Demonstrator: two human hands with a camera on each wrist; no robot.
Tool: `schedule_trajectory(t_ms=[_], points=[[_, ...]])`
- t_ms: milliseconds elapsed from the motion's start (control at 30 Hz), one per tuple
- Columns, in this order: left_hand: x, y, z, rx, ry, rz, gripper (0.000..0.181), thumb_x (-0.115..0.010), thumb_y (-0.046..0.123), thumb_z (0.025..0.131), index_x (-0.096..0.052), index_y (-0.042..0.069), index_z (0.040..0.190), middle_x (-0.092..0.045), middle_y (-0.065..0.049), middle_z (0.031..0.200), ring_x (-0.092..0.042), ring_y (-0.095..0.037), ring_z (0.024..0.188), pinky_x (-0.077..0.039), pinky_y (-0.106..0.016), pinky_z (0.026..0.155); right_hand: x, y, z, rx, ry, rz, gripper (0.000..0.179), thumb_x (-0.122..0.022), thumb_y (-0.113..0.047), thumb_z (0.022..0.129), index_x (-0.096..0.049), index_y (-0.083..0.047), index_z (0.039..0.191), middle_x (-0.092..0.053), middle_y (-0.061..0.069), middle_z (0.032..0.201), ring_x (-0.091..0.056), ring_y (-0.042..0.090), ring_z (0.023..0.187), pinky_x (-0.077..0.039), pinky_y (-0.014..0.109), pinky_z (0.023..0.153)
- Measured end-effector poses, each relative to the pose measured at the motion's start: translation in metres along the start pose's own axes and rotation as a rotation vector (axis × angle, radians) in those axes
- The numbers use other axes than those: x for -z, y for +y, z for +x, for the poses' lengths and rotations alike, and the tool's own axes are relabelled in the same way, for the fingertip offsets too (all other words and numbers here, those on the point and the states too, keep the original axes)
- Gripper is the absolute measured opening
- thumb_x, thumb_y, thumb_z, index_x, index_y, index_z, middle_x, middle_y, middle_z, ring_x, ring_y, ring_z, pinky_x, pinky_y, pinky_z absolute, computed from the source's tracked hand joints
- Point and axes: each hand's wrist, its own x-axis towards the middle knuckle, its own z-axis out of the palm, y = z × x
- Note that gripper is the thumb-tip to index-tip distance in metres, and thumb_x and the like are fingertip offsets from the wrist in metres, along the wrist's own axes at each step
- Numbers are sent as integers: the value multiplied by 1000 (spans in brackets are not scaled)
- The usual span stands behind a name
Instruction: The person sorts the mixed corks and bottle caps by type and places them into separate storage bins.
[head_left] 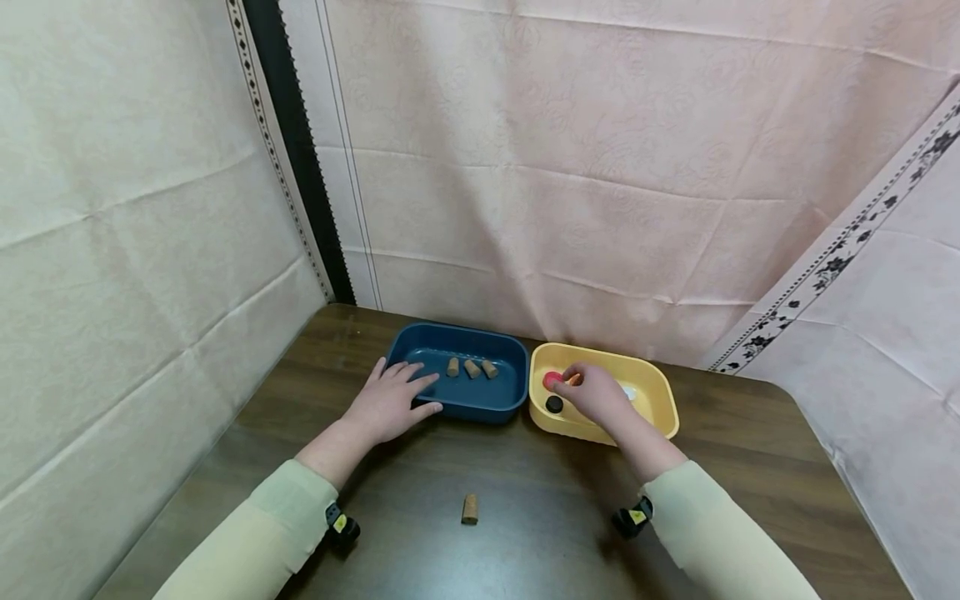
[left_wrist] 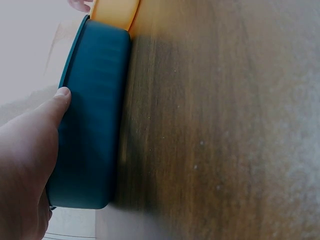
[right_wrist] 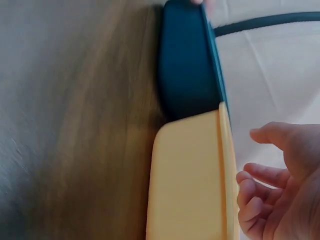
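My left hand (head_left: 385,404) lies over the left end of a dark blue tray (head_left: 480,411), its fingers spread and its thumb touching the near rim. Inside that tray lie several corks (head_left: 471,368). My right hand (head_left: 597,392) is over a yellow tray (head_left: 663,404), next to a red round cap (head_left: 552,380). In the right wrist view its thumb (right_wrist: 270,134) stands apart from the bent fingers, with nothing visible between them. An orange piece (head_left: 574,380), partly hidden, shows by the fingertips. A black cap (head_left: 554,404) and a white piece (head_left: 629,392) also lie in the yellow tray.
A single cork (head_left: 469,509) stands on the dark wooden table (head_left: 420,542), nearer to me than the trays. The two trays sit side by side near the back edge. Pale cloth (head_left: 600,167) hangs behind and on both sides.
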Motion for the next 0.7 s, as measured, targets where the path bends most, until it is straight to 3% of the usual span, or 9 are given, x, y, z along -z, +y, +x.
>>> schedule_trajectory(t_ms=[300,700], points=[[0,0,-1,-2,13,1,68,-41,69,96,-45,28,150,-40,-9,156,-31,-35,144,-7,-62,118,-9,-4,-38,99,75,120,27,-72,-37,90,-69,-13,103,-63,6,87,-55,21,74,-47,31,61],[0,1,-2,-1,11,-1,69,-42,69,95,-46,28,150,-40,-9,155,-31,-35,144,-7,-62,118,-27,-2,-78,93,8,162,22,-76,-31,88,-70,-15,102,-61,-1,81,-55,18,77,-50,30,66]])
